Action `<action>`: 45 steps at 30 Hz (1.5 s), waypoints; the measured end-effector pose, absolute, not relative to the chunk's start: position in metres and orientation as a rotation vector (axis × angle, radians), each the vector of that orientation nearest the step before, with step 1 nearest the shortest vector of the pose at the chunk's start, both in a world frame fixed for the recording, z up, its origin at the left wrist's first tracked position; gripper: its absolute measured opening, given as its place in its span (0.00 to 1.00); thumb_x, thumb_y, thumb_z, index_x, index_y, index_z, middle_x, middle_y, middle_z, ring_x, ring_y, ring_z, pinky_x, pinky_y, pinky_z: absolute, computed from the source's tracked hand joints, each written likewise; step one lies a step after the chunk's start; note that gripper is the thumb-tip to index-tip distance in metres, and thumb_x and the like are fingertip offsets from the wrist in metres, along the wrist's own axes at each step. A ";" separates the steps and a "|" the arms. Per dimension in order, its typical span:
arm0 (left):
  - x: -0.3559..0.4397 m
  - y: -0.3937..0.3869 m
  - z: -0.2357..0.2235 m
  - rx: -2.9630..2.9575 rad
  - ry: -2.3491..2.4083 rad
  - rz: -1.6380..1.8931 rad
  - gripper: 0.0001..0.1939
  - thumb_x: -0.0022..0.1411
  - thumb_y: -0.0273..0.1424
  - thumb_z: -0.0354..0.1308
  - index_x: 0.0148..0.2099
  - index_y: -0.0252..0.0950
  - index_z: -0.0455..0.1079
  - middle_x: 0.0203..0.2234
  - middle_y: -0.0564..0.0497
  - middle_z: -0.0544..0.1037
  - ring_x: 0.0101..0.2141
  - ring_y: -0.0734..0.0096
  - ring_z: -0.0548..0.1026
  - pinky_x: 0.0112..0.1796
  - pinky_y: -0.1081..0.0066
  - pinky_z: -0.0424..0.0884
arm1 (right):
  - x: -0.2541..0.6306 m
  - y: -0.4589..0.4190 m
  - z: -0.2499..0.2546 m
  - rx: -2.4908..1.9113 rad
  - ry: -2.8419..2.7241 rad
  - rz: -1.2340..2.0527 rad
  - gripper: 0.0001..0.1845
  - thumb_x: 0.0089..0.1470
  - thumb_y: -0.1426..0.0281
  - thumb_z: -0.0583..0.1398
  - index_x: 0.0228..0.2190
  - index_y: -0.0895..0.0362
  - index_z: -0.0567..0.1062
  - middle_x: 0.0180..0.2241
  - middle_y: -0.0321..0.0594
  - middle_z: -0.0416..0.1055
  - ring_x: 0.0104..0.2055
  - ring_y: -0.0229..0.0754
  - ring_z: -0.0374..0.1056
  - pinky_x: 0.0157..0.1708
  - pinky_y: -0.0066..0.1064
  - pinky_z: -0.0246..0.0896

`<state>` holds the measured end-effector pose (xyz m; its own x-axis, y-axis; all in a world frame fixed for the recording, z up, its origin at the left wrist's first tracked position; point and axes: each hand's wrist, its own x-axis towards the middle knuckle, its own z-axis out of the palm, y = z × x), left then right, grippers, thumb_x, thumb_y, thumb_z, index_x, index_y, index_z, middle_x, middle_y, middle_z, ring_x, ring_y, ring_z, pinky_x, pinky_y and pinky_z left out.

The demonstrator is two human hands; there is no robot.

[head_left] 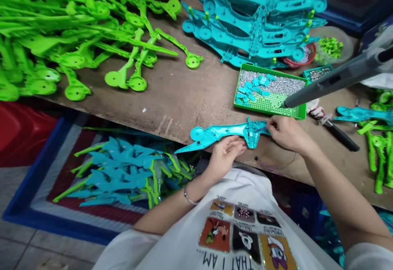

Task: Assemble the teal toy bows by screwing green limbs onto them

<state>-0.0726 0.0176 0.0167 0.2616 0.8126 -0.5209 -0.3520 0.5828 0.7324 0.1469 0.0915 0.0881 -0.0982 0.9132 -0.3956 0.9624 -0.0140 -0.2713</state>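
Right fingers (273, 125) pinch narrowly at the turquoise part (225, 130), left fingers (233, 145) half-open beside it (shirt (245, 184) words: "I AM", "THAT").

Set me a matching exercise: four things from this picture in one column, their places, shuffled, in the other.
1. Long turquoise piece
2. Small silvery pieces
3. Black handle
4. Small lime-green pieces

A. Inside the green tray
B. In a round bowl
C. At the left hand and right hand
D. On the bench, right of the tray

Pairs: 1-C, 2-A, 3-D, 4-B
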 end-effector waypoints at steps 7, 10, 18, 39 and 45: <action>-0.061 0.027 0.032 0.252 0.992 0.911 0.21 0.58 0.43 0.71 0.45 0.34 0.71 0.41 0.44 0.82 0.44 0.62 0.83 0.54 0.57 0.75 | 0.159 0.093 0.079 2.008 2.191 -0.945 0.12 0.62 0.68 0.55 0.32 0.57 0.77 0.37 0.44 0.78 0.36 0.42 0.70 0.37 0.32 0.56; -0.056 0.036 0.036 0.284 1.013 0.831 0.23 0.59 0.49 0.69 0.41 0.34 0.70 0.37 0.47 0.80 0.37 0.64 0.82 0.44 0.58 0.80 | 0.160 0.084 0.080 2.047 2.234 -0.953 0.12 0.62 0.68 0.55 0.33 0.57 0.77 0.38 0.44 0.77 0.37 0.42 0.70 0.38 0.32 0.57; -0.043 0.046 0.033 0.467 0.969 0.810 0.26 0.57 0.51 0.69 0.43 0.32 0.74 0.40 0.41 0.83 0.41 0.58 0.82 0.45 0.58 0.80 | 0.157 0.063 0.086 2.164 2.254 -0.903 0.11 0.61 0.67 0.56 0.33 0.56 0.78 0.37 0.42 0.77 0.38 0.44 0.71 0.39 0.32 0.58; -0.077 0.083 0.033 2.440 0.951 0.479 0.09 0.73 0.33 0.55 0.44 0.37 0.75 0.37 0.48 0.75 0.40 0.65 0.72 0.42 0.66 0.65 | 0.149 0.056 0.071 2.122 2.216 -0.962 0.13 0.59 0.68 0.59 0.39 0.54 0.83 0.39 0.43 0.81 0.39 0.45 0.74 0.39 0.33 0.60; -0.087 0.090 0.036 2.200 1.017 0.644 0.10 0.76 0.31 0.47 0.43 0.36 0.68 0.36 0.48 0.73 0.38 0.65 0.74 0.40 0.66 0.69 | 0.159 0.057 0.071 2.275 2.108 -1.239 0.10 0.57 0.67 0.61 0.37 0.54 0.83 0.28 0.36 0.79 0.26 0.38 0.68 0.32 0.31 0.58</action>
